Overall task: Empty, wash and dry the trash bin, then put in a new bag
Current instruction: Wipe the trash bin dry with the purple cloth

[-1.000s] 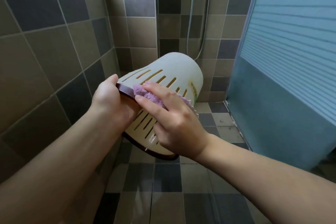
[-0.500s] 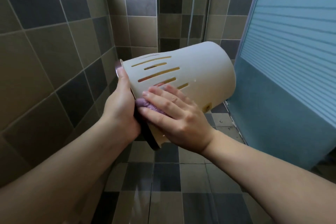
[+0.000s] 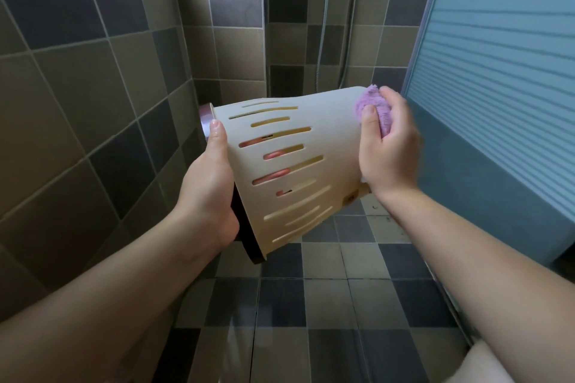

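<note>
A person tips a cream slotted trash bin (image 3: 314,146) sideways in mid-air above the tiled shower floor (image 3: 311,305), the left hand (image 3: 208,196) gripping its dark rim to steady it while the right hand (image 3: 389,146) clutches a purple cloth (image 3: 367,102) against the base, apparently drying it.

Bin (image 3: 311,146) base behind cloth (image 3: 375,109)

Nothing readable is showing up anywhere here, honestly. The trash bin (image 3: 311,146) is carrying a small dark mark near its base, by the bottom edge, but it's coming across too blurry to make out any letters or numbers.
</note>
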